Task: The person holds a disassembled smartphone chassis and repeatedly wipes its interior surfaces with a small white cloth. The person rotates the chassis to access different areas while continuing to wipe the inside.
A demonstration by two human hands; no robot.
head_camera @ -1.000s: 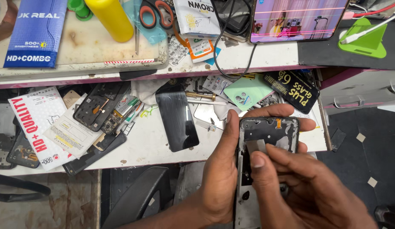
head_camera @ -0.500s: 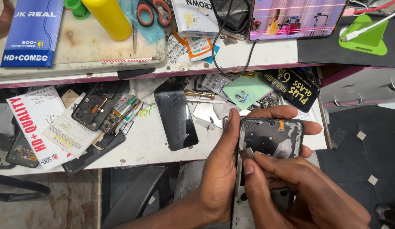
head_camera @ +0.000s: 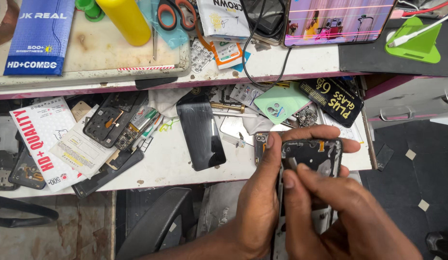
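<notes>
My left hand grips an opened black phone frame, thumb along its left edge and fingers curled over its top. My right hand lies over the frame's lower half, thumb and forefinger pinched on a small grey strip inside it. The frame's lower part is hidden under my right hand. Both hands hover in front of the lower shelf's edge.
On the lower shelf lie a black phone screen, a dismantled phone frame, white leaflets, a mint-green phone cover and a black box. Above sit a yellow bottle, scissors, a blue box and a lit screen.
My hands have shifted slightly with the phone frame; my right fingers have slid a little up and left inside it.
</notes>
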